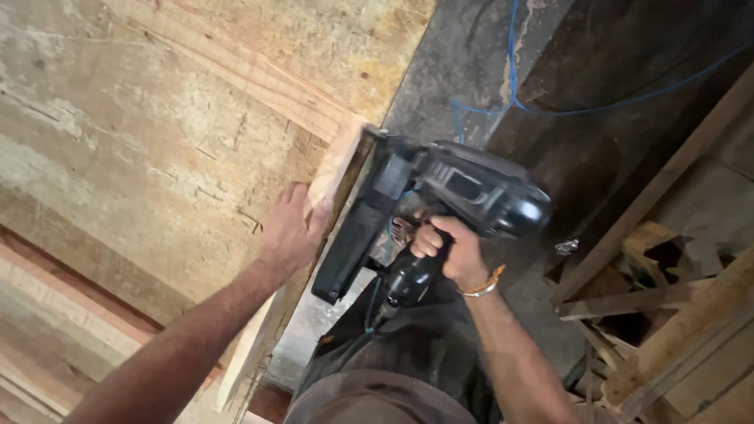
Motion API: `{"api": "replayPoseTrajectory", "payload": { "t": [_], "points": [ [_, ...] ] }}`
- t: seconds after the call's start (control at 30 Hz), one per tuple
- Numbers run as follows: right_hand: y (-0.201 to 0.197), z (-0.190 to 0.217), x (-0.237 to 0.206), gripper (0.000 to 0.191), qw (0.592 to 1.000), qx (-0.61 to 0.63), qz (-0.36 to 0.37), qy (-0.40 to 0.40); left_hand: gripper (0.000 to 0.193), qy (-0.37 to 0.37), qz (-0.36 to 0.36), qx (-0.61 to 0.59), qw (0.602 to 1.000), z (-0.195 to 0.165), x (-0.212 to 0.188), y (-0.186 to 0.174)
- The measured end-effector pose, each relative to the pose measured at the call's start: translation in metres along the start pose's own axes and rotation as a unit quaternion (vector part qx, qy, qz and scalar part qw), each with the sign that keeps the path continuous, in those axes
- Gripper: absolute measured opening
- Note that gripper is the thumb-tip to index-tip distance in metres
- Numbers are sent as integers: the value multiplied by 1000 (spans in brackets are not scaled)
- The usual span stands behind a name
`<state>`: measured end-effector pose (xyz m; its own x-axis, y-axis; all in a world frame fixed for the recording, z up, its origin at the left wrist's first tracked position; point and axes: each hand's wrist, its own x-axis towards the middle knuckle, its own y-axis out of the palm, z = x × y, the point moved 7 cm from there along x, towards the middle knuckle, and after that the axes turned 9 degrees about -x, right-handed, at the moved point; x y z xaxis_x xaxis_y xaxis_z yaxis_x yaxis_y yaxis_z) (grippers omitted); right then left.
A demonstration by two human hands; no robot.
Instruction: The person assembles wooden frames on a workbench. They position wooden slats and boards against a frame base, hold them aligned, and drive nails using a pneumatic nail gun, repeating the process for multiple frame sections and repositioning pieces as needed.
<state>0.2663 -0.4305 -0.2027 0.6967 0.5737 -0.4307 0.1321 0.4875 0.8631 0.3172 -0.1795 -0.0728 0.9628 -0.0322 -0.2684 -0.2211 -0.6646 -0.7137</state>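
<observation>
Nail gun (440, 196) is gripped by the right hand (452, 251); fingers (428, 239) are wrapped tight round the black handle, a bracelet (483, 286) is worn on that wrist; the gun's nose is pressed against the edge of the wood strip (334, 169) at its upper end; the long black magazine (349, 247) runs down alongside the strip.

Left hand (290, 232) is laid flat on the strip, fingers spread fairly wide and pressed down, nothing grasped; thumb side sits just beside the magazine, whether touching cannot be told.

Strip is set on edge along the right border of the big worn board (149, 141); more planks (47, 314) are stacked at lower left.

Blue cable (514, 94) is strung across the dark floor above the gun; scrap timber (667, 314) is piled at right, well apart from both hands.

A hose or cord (375, 310) hangs from the handle base over dark trousers (408, 353).
</observation>
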Motion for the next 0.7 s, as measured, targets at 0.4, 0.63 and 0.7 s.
{"api": "replayPoseTrajectory", "payload": {
  "t": [0.4, 0.63, 0.7],
  "points": [
    [20, -5, -21, 42, 997, -52, 19, -46, 42, -3, 5, -27, 1000, 1, 0, -3],
    [16, -14, -18, 43, 994, -90, 14, -58, 43, 6, 4, -24, 1000, 3, 1, -2],
    [15, -14, -17, 46, 994, -94, 20, -60, 44, 3, 1, -27, 1000, 4, 1, -1]
  ]
}}
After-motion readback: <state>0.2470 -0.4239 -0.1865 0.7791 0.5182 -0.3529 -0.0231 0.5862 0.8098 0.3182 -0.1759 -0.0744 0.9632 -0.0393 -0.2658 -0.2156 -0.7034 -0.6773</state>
